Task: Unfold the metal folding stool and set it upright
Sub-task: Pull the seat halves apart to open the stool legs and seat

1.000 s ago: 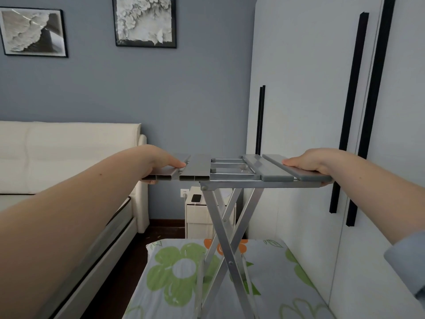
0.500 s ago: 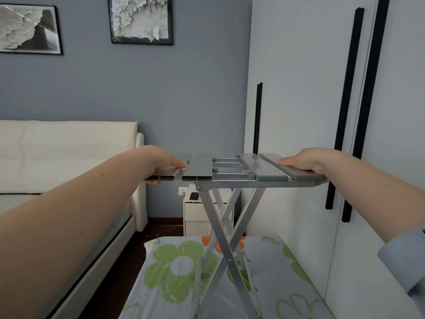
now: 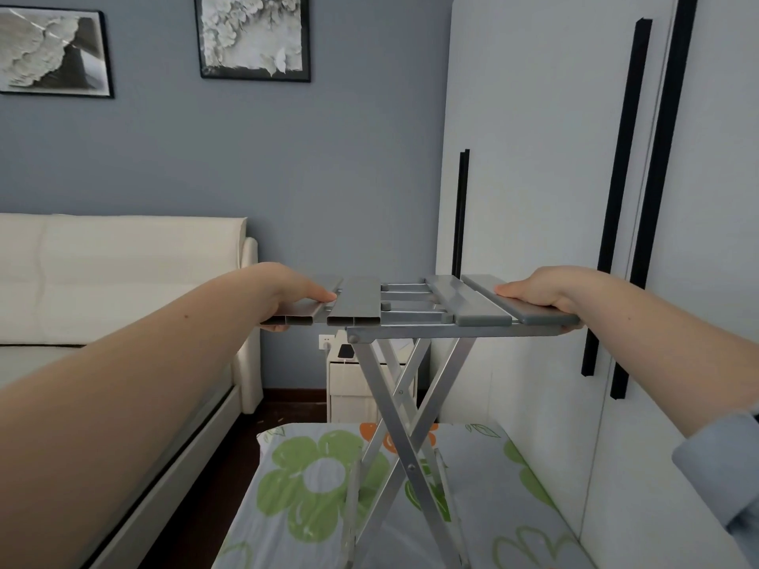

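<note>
The metal folding stool (image 3: pixel 415 305) is held up in front of me, its slatted grey seat level and spread wide, its crossed silver legs (image 3: pixel 404 429) reaching down toward the flowered surface. My left hand (image 3: pixel 287 293) grips the seat's left edge, thumb on top and fingers underneath. My right hand (image 3: pixel 538 291) grips the right edge the same way. The feet of the legs are out of the frame.
A flowered cloth-covered surface (image 3: pixel 312 507) lies below the stool. A cream sofa (image 3: pixel 123 273) stands at the left, a white wardrobe (image 3: pixel 534 199) with black handles at the right, a small white cabinet (image 3: pixel 349 388) against the grey wall behind.
The view has shifted slightly; the stool and both hands keep the same grip, with the seat staying level.
</note>
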A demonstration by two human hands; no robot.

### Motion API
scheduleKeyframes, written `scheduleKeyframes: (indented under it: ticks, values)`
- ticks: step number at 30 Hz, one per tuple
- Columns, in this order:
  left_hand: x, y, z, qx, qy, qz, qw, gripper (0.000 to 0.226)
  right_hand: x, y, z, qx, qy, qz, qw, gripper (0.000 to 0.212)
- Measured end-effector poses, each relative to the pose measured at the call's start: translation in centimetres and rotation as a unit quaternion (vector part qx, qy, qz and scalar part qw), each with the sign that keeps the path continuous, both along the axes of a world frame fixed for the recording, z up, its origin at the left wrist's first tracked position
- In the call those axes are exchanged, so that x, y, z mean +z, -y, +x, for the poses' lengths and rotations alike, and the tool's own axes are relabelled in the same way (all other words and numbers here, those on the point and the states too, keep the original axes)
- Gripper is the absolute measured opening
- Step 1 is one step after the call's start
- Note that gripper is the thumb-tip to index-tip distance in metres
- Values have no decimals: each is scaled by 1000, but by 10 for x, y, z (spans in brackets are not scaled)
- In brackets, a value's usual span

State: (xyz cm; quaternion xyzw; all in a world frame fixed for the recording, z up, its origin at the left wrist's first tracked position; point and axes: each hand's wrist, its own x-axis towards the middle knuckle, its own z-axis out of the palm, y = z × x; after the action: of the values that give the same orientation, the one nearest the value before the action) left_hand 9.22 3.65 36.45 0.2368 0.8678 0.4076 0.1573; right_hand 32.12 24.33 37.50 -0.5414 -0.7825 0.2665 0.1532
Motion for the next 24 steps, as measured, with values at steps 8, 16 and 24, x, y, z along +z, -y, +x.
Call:
scheduleKeyframes:
  ticks: [8, 16, 24]
  values:
    - [-5, -3, 4, -14, 16, 7, 1000, 41, -1, 5, -1, 4, 3, -7, 1000, 43]
    - [-5, -5, 8, -19, 17, -2, 1000, 46, -5, 7, 0, 6, 4, -5, 1000, 44]
    - [-6, -6, 7, -20, 18, 2, 1000, 44, -10, 5, 2, 5, -2, -14, 1000, 44]
